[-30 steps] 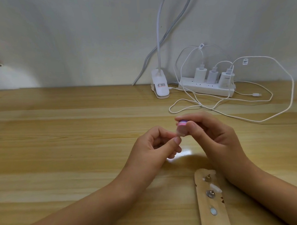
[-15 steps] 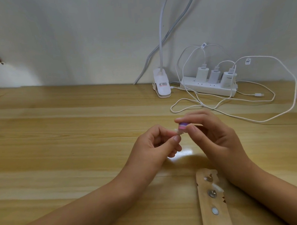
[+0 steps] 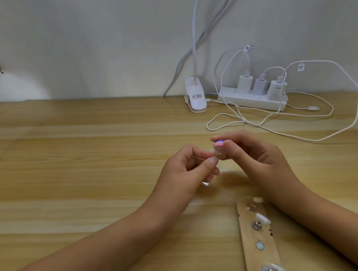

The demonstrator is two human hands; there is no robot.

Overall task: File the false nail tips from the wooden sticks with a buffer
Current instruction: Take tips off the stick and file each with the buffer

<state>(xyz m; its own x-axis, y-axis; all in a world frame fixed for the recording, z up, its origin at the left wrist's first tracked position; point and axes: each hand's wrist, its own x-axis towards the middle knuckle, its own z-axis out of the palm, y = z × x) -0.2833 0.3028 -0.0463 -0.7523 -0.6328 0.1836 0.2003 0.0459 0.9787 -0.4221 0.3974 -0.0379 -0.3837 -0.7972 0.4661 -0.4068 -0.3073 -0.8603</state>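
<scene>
My left hand pinches a small pale false nail tip between thumb and forefinger above the middle of the wooden table. My right hand grips a small buffer block with pink and purple layers, its end pressed against the nail tip. A flat wooden stick lies at the lower right, under my right forearm, with several nail tips and metal studs along it.
A white power strip with three chargers sits at the back right, its white cables looping over the table behind my hands. A white lamp clip stands beside it against the wall.
The buffer has shifted slightly up and down against the nail tip. Both hands stay in about the same place.
</scene>
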